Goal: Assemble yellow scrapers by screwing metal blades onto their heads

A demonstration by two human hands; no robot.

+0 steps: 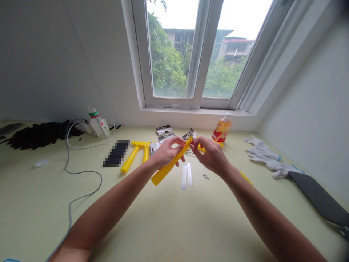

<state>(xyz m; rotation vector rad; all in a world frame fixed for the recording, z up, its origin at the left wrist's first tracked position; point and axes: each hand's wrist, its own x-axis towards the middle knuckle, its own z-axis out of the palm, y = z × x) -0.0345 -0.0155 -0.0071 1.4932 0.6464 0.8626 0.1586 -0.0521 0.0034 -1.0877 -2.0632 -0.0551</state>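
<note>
My left hand (pixel 169 151) is wrapped round a yellow plastic scraper (pixel 169 170), its thick handle slanting down toward me. At the scraper's raised far end, the thumb and fingers of my right hand (pixel 208 153) close in a pinch on its head. Whether a small part sits between those fingertips is hidden. Below the hands, two flat metal blades (pixel 184 177) with holes lie side by side on the table. A few small screws (pixel 205 177) are scattered just right of them. Left of my left hand lie more yellow scraper handles (pixel 140 145).
The pale table (pixel 174 225) carries black-and-white packaging (pixel 164 129) at the back. An orange drink bottle (pixel 222 128) stands by the window, and a clear bottle (pixel 99 123) at left. A grey cable (pixel 81 196) snakes along the left. White gloves (pixel 267 156) and a dark flat object (pixel 319 196) lie right.
</note>
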